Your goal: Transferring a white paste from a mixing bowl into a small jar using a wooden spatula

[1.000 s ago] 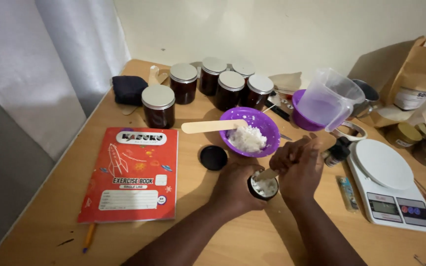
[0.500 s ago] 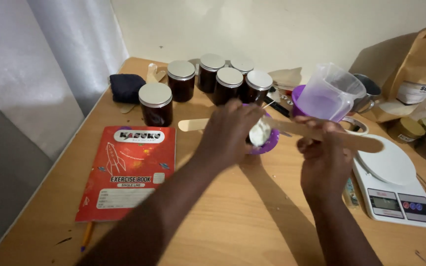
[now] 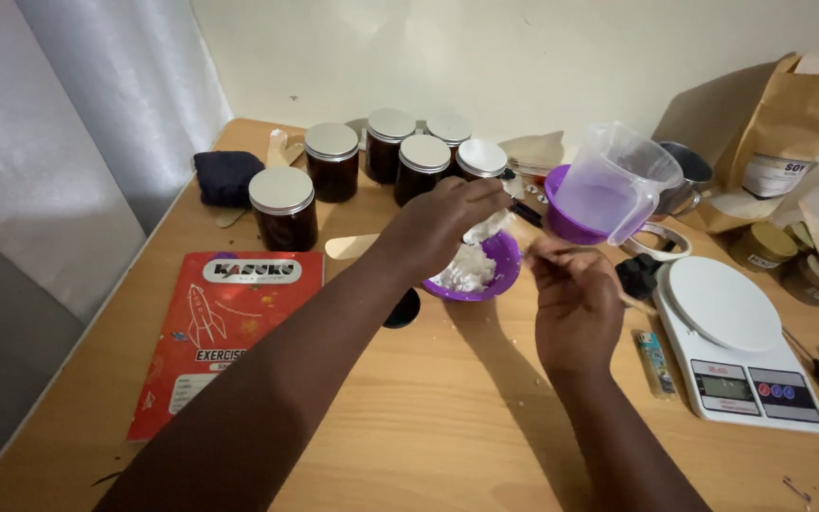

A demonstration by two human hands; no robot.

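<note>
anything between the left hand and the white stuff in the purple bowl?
Nothing visible. The left hand is already over the purple bowl, fingers at the white flakes. The right hand holds a wooden stick beside the bowl's rim, not across the reach.

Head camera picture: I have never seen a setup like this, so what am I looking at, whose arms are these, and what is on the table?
There is no machine. One camera on a person's head looks down at their own bare hands over a wooden table. The left hand reaches into a purple bowl of white flaky stuff. The right hand has its grip on a thin wooden stick. Around them stand dark jars with silver lids, a clear measuring jug, a white kitchen scale, a red exercise book and a brown paper bag.
</note>
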